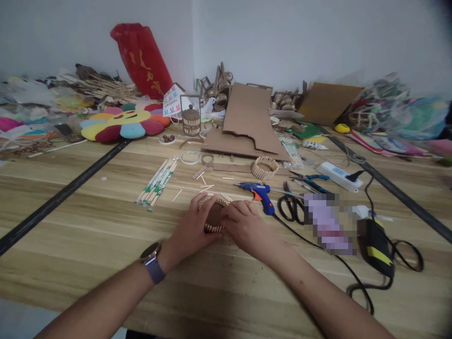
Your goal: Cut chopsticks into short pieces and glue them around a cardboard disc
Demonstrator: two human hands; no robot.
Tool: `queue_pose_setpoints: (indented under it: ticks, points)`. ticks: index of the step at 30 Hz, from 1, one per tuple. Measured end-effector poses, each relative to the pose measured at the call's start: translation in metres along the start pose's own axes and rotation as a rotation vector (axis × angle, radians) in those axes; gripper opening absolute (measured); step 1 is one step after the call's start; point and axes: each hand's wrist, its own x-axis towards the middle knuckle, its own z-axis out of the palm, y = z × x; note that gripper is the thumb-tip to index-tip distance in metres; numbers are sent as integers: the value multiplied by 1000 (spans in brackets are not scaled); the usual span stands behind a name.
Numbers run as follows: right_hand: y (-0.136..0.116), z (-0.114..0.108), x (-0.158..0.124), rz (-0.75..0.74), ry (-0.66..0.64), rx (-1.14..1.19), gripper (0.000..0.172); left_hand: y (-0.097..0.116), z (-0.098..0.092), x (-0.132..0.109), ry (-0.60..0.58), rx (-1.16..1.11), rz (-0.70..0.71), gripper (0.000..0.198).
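The person is holding a stick-rimmed cardboard disc (213, 217) between both hands, just above the near middle of the wooden counter (106, 226). The left hand (192, 229) is curling round the disc's left side, thumb over the top and fingers closing on the rim of short wooden sticks. The right hand (246, 226) is pressing in from the right, its fingers bent and closing over the disc's edge, so that only the brown centre and a few stick ends are showing between the two. A wristwatch (152, 262) is sitting on the left wrist.

Just beyond the right hand, a blue hot glue gun (260, 192) is lying on its side, its cord trailing off towards the near right. Black-handled scissors (291, 207) are lying just right of the gun, with blue-handled pliers (311, 178) and a white power strip (336, 175) farther off to the right. A finished ring of sticks (264, 168) is standing beyond the gun, near the edge of the stacked cardboard sheets (247, 117). To the left of the hands, packets of wooden sticks (157, 187) are lying in a loose bundle, and a roll of tape (190, 157) is lying farther back. A flower-shaped cushion (124, 123) is resting at the far left.
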Motion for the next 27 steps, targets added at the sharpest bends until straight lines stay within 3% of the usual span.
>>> queue_pose_setpoints:
  ticks: [13,18,23,27]
  points:
    - [4,-2,2,-16,-24,35,12,1,0,1,3,-3,2,96]
    - [23,-24,-1,38,-46,236,46,3,-1,1,6,-13,20,94]
    - [28,-26,-4,43,-43,247,24,0,-1,1,12,-20,19,95]
    - [20,-19,-1,22,-104,186,17,-3,0,1,34,-26,54,104]
